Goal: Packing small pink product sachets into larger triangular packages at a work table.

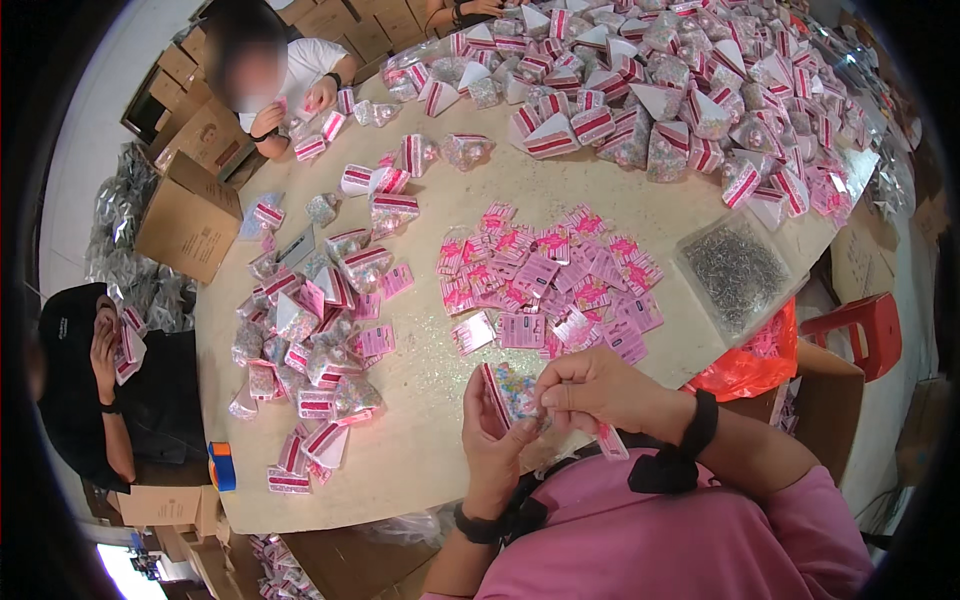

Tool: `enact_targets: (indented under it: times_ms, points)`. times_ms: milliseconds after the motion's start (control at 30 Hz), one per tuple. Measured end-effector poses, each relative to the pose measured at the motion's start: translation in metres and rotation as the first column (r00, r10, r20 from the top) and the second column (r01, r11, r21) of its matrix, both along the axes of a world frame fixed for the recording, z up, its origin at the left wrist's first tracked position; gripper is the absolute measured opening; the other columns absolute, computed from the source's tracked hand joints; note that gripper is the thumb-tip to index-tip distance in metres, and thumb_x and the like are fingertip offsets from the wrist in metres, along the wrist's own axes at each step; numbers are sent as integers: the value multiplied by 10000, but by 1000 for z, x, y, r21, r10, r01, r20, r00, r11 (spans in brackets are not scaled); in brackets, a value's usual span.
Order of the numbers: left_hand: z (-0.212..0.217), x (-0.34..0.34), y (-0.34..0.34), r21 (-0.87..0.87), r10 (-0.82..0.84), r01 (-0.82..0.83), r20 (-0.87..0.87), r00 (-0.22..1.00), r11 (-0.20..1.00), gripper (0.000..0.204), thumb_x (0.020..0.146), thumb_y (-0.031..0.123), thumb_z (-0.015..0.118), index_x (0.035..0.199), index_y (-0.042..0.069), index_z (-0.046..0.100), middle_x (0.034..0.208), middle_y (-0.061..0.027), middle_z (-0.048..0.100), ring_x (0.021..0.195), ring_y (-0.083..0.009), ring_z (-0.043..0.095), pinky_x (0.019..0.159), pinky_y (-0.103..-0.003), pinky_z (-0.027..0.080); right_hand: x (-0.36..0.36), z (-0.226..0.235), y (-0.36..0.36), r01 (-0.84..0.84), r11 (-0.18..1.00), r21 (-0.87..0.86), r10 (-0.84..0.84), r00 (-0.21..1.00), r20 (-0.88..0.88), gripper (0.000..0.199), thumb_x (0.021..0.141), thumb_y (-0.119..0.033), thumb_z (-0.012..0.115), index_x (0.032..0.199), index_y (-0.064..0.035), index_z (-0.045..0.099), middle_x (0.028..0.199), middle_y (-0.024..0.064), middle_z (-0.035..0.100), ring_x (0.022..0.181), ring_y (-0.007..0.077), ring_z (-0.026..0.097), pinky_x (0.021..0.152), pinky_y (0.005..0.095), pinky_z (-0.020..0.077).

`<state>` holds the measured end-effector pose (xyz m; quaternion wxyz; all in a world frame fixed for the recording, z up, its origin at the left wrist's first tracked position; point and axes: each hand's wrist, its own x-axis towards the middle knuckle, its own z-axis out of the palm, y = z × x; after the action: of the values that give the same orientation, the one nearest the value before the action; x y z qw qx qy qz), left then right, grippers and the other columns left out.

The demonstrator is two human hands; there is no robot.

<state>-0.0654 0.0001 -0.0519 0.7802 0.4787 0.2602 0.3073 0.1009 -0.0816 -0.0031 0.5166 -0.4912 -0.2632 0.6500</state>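
Observation:
My left hand (492, 440) is wrapped round a cake-slice-shaped toy (510, 395), red-and-white striped on one side and showing pastel beads under a clear cover. The thumb rests along its lower edge. My right hand (592, 388) meets the toy's right end with thumb and forefinger pinched; what lies between those fingertips is too small to make out. A small pink card (611, 441) sticks out below the right hand's curled fingers. Just beyond both hands, a loose pile of pink cards (550, 270) is spread on the table (420, 440).
A clear tray (735, 265) of small metal pins stands right of the cards. Cake-slice toys are heaped at the far right (660, 100) and left (320, 340). Blue-orange tape (222, 466) lies at the left edge. A red bag (750, 365) hangs right; two people work at left.

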Motion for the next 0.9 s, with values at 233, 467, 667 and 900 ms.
enact_targets:
  times_ms: [233,467,667,900]
  points:
    - [-2,0,2,42,-4,3,21,1000,999,887,731,62,750,1419,-28,199,1367,-147,377,1246,-227,404,1049,-344,335,4,-11,-2,-17,994,111,36,985,-170,146,871,-10,549,986,77,577,794,145,644,539,142,602,480,242,487]
    - [-2,-2,3,56,-6,4,34,999,998,907,726,96,759,1415,-56,189,1410,-165,328,1306,-245,339,1088,-352,271,1,-3,-3,-99,978,184,124,984,-130,141,874,11,517,1003,48,561,879,134,650,739,188,670,646,261,531]
    - [-4,-3,4,58,-63,62,16,998,996,919,712,92,758,1414,-64,186,1409,-163,334,1303,-237,347,1082,-356,282,4,1,0,-273,940,206,248,959,138,117,885,-24,528,975,26,584,865,84,658,726,140,655,634,233,499]
    - [7,0,2,34,-78,78,-1,997,996,903,723,76,753,1415,-55,189,1388,-160,360,1273,-233,390,1064,-357,312,6,10,0,-305,943,134,268,932,243,95,850,-61,553,904,0,601,787,56,642,642,77,609,544,214,459]
